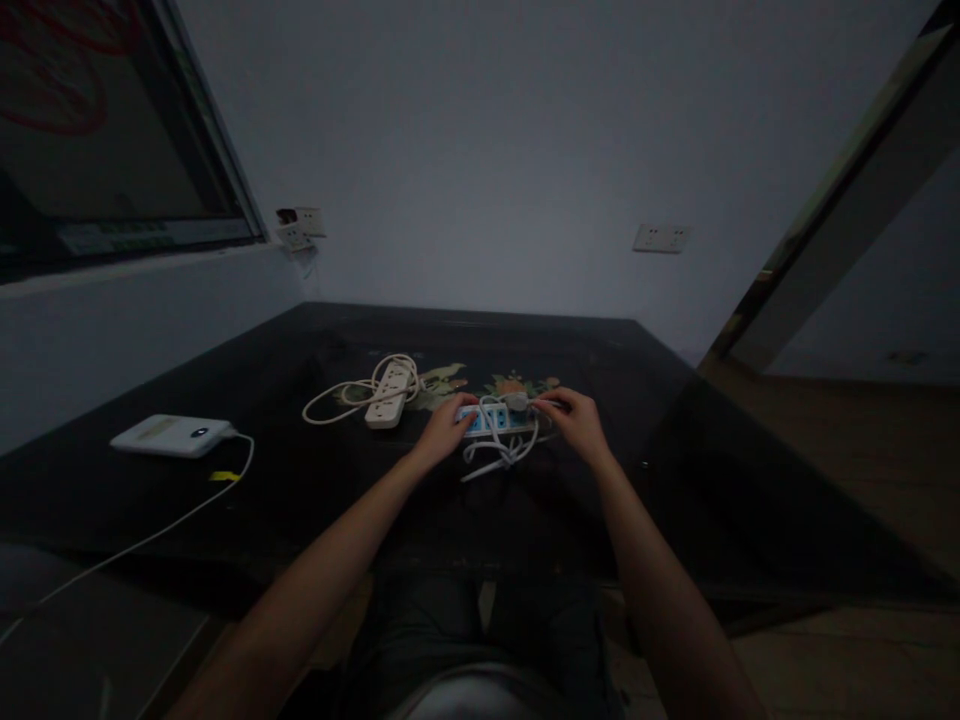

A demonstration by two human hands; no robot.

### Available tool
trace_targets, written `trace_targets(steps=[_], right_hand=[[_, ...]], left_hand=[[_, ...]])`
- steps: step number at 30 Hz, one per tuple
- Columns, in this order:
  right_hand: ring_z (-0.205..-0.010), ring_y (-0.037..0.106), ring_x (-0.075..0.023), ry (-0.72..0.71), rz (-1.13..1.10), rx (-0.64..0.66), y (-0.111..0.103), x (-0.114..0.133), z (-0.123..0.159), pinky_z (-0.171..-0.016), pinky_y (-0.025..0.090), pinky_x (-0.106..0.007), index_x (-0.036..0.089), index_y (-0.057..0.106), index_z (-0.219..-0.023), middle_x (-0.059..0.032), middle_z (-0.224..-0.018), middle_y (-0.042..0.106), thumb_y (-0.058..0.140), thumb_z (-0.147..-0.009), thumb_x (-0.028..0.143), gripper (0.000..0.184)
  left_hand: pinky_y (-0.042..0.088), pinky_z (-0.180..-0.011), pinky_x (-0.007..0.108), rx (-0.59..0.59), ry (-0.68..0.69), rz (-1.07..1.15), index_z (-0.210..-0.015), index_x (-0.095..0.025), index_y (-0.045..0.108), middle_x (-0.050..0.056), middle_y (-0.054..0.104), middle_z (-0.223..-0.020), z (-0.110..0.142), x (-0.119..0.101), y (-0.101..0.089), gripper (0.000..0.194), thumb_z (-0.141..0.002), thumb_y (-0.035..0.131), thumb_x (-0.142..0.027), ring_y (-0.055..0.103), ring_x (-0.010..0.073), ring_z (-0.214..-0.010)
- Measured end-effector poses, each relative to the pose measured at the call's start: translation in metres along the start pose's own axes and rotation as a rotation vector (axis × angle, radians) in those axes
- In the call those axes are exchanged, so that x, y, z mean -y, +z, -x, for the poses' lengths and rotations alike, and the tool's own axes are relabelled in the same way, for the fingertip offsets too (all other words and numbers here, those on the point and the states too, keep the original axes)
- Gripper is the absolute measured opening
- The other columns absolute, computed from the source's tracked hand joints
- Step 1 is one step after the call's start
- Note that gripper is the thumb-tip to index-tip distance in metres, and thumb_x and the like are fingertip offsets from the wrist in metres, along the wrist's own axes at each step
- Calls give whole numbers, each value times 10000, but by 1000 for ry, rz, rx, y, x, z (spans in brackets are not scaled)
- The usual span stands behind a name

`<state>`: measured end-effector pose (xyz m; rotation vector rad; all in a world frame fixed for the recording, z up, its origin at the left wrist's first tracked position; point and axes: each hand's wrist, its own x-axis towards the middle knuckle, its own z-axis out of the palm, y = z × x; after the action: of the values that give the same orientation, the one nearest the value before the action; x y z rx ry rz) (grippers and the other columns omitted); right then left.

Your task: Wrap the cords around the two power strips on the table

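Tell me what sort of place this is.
Probably a dim room in a home: a dark glass table against a plain wall with wall sockets, a window beside it, and power strips lying on the table.

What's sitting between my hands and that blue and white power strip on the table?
Nothing visible. The left hand and right hand already rest at the ends of the power strip; only its own white cord is bundled there.
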<state>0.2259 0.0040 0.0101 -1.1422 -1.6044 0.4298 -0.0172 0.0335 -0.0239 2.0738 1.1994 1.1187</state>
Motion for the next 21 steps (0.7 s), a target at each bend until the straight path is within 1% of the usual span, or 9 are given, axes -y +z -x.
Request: trace_targets(steps=[3, 6, 7, 9, 11, 13, 16, 19, 21], right_hand=[[-700, 627, -194, 56, -78, -87, -1, 0, -2, -662, 457, -293, 162, 709, -716, -55, -717, 702, 698, -682, 385, 226], [-653, 587, -150, 105, -159, -238, -6, -3, -4, -610, 432, -257, 153, 691, -737, -25, -690, 669, 694, -684, 384, 237], [-605, 556, -126, 129, -203, -308, -8, -4, -5, -564, 409, -238, 151, 680, -746, -7, -660, 642, 691, -687, 391, 246], [-499, 463, -80, 189, -328, -447, -13, -7, -7, -464, 325, -204, 154, 651, -760, 40, -581, 559, 695, -684, 408, 269], [-433, 375, -53, 233, -465, -557, -18, -10, -8, -406, 238, -186, 165, 614, -768, 81, -523, 470, 709, -673, 427, 294], [-405, 333, -42, 241, -574, -640, -25, -13, -10, -384, 200, -177, 178, 575, -767, 103, -494, 422, 719, -664, 432, 310], [-383, 299, -33, 204, -682, -749, -38, -17, -12, -365, 189, -173, 186, 528, -731, 114, -473, 405, 725, -666, 406, 303], [-370, 288, -25, 184, -707, -833, -51, -20, -12, -354, 184, -174, 184, 507, -714, 114, -474, 402, 698, -715, 384, 276], [-364, 296, -23, 198, -692, -857, -56, -22, -12, -352, 191, -174, 183, 510, -728, 115, -478, 396, 667, -759, 389, 261]], left_hand=[[460, -896, 366, 12, -36, 17, -1023, -169, 584, 72, 656, -1059, 0, 0, 0, 222, -808, 534, -191, 602, 219, -1006], [471, -877, 368, 21, -94, 25, -1085, -165, 567, 75, 665, -1031, 0, 2, 0, 282, -807, 533, -195, 614, 216, -975], [475, -872, 371, 31, -113, 29, -1127, -163, 555, 76, 670, -1025, 0, 4, 0, 321, -810, 529, -202, 620, 216, -963], [480, -873, 375, 68, -132, 32, -1225, -165, 518, 80, 674, -1041, 0, 6, 0, 412, -815, 518, -207, 629, 217, -958], [474, -895, 380, 111, -127, 13, -1292, -177, 495, 86, 667, -1098, 1, 8, -1, 468, -825, 496, -204, 626, 223, -993], [454, -938, 382, 149, -115, -19, -1306, -189, 507, 93, 640, -1191, 1, 9, -2, 469, -839, 468, -199, 603, 233, -1072], [416, -994, 390, 178, -97, -70, -1297, -197, 536, 92, 595, -1285, 2, 8, -3, 446, -863, 433, -205, 553, 247, -1173], [419, -992, 404, 180, -103, -122, -1303, -195, 535, 94, 606, -1274, 2, 6, -4, 450, -869, 418, -202, 561, 253, -1165], [427, -985, 405, 184, -107, -133, -1298, -182, 538, 100, 616, -1258, 2, 5, -4, 447, -869, 414, -199, 572, 252, -1149]])
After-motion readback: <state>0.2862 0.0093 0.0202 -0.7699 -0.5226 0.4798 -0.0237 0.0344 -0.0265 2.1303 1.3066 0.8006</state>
